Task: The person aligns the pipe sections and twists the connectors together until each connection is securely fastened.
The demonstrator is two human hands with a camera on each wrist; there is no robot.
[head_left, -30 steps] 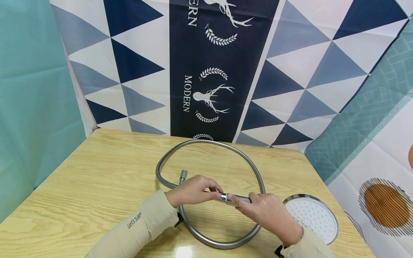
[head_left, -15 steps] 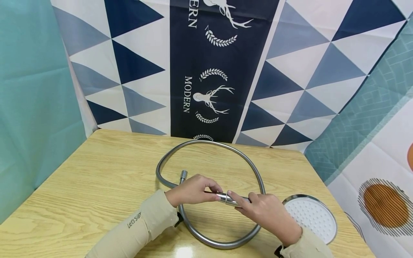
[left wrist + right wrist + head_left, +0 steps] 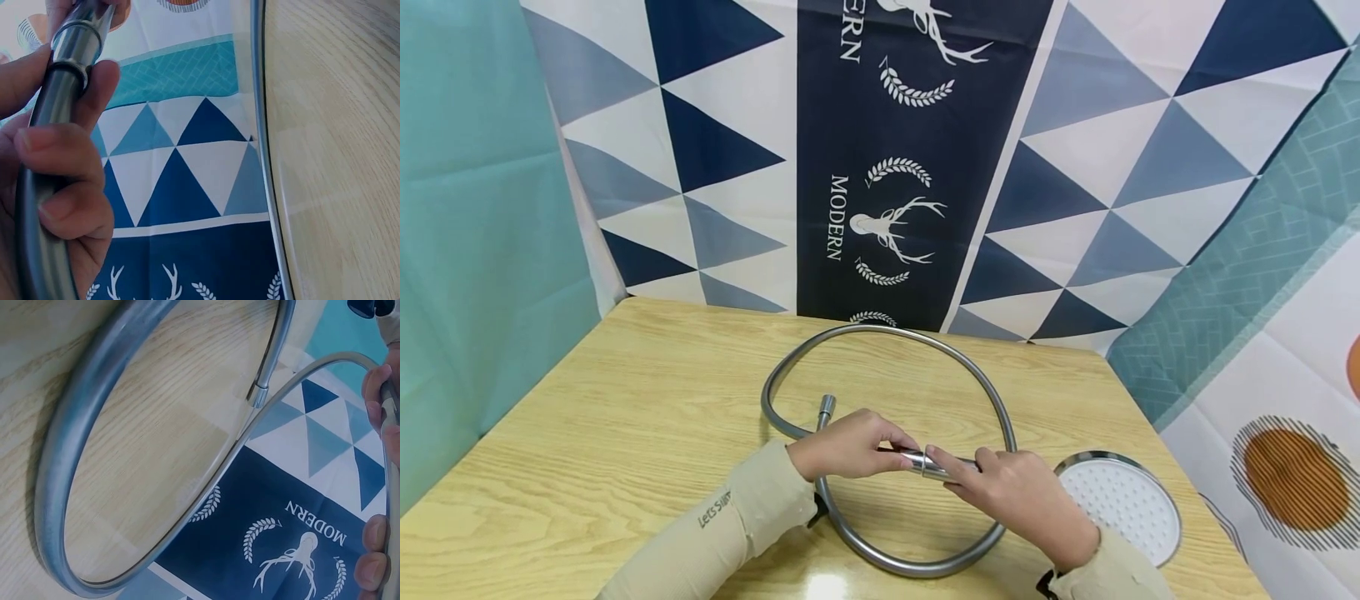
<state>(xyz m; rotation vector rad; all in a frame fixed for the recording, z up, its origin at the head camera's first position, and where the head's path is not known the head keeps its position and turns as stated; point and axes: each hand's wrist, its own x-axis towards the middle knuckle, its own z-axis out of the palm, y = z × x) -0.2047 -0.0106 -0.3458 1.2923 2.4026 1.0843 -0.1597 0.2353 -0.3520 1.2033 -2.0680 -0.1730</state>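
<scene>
In the head view, my left hand [image 3: 850, 446] pinches the fitting end of a grey metal shower hose [image 3: 880, 327]. Its fingers curl around the hose [image 3: 47, 250] in the left wrist view. My right hand [image 3: 1026, 496] grips the chrome handle [image 3: 951, 469] of a shower head [image 3: 1120, 504], one finger stretched along it toward the joint. Fitting and handle meet end to end between the hands, at a bright ring [image 3: 72, 65]. The round white nozzle face shows beyond the right wrist, partly covered by the hand and sleeve.
The hose loops over the wooden table [image 3: 647, 400], crossing itself near the left wrist. Its other end fitting [image 3: 827, 407] points up behind the left hand. A patterned cloth [image 3: 730, 167] hangs along the table's far edge, with teal cloth [image 3: 475, 208] on the left.
Both hands stay in nearly the same place. The right hand's outstretched finger has shifted slightly at the joint, and the shower head's face has moved a little to the left.
</scene>
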